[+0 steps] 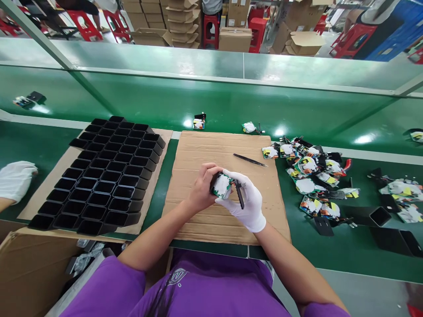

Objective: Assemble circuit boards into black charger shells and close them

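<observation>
Above the cardboard sheet (185,220), my left hand (203,189) is bare and wrapped round a small black plastic case (213,181), mostly hidden by my fingers. A circuit board (222,185) with white filler on it shows at the case's mouth; how deep it sits I cannot tell. My right hand (251,204), in a white glove, closes on the board's right side. From that side a black plastic end piece (239,195) hangs down between thumb and fingers. Black tweezers (250,160) lie on the cardboard beyond my hands.
Many open black cases (105,176) stand in rows at left. Circuit boards (307,165) are heaped at right, near two loose black cases (368,215). Two single boards (199,121) (249,127) lie on the green belt (148,94). At far left is another person's gloved hand (16,180).
</observation>
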`<move>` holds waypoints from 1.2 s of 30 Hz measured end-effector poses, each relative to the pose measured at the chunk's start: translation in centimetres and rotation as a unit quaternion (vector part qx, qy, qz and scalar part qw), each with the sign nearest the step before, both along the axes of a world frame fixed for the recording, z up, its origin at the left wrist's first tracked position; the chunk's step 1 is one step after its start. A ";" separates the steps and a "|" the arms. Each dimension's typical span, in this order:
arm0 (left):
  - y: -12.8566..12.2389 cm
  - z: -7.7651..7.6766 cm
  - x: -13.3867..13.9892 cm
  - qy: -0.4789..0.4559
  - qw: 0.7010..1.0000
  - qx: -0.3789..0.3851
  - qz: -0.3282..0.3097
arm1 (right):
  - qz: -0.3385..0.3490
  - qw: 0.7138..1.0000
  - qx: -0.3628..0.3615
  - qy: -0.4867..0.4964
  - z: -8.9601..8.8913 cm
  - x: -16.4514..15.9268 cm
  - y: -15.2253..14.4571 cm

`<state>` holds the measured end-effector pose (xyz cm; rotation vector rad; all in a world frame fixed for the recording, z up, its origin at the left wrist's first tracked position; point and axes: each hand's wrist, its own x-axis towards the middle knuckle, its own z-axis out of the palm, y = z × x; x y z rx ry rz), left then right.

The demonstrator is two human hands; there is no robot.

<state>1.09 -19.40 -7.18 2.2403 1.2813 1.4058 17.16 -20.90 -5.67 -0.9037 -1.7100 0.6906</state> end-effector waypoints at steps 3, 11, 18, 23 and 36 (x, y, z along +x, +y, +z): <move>0.0 0.0 0.0 0.000 1.000 0.004 -0.004 | -0.006 1.000 0.001 -0.022 0.0 0.0 0.0; 0.0 0.2 0.0 -0.005 1.000 0.018 -0.014 | -0.015 0.998 0.051 -0.031 0.3 -0.1 -0.2; 0.0 0.4 0.0 -0.013 0.999 0.042 -0.025 | -0.014 0.995 0.090 -0.044 0.8 -0.2 -0.1; 0.1 0.5 -0.3 -0.001 0.999 0.032 -0.031 | -0.010 0.993 0.100 -0.056 0.8 -0.1 0.0; -0.1 0.2 -0.3 0.030 0.999 0.019 -0.012 | -0.003 0.998 0.010 -0.058 -0.2 -0.7 0.5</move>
